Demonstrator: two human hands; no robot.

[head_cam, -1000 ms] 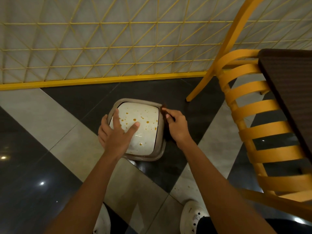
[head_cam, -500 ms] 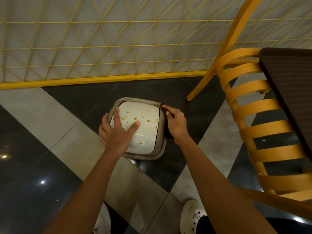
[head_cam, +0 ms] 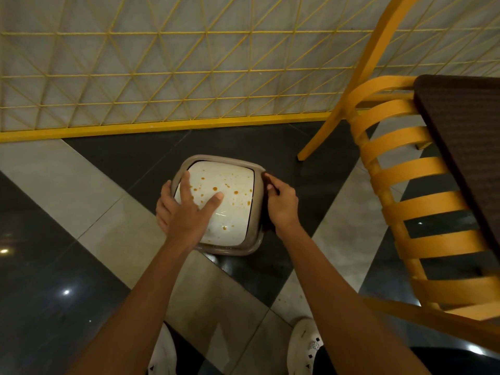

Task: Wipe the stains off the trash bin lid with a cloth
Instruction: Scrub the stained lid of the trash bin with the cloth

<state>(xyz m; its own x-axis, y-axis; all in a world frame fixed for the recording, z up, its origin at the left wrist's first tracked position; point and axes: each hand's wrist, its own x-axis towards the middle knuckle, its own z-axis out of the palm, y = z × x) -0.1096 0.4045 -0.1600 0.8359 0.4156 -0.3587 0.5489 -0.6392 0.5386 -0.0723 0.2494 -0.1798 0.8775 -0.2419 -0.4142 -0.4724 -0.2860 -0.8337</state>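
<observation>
Lid: white, glossy, squarish w/ rounded corners, slightly domed, orange-brown spatter mostly on far half. It sits in the taupe plastic bin rim. The bin stands on the floor, near the yellow mesh fence, left of the chair.

Vs 1 s ago almost no change: both hands in same spots, all stains still there, so wiping not started, prob just steadying.

Left hand: index + thumb flat on lid, other fingers bent over left rim, grip on rim. Right hand: grip clenched at right rim on a dark brownish fold, prob the cloth, can't confirm.

Floor is polished dark/grey tile. Chair is slatted, orange.
</observation>
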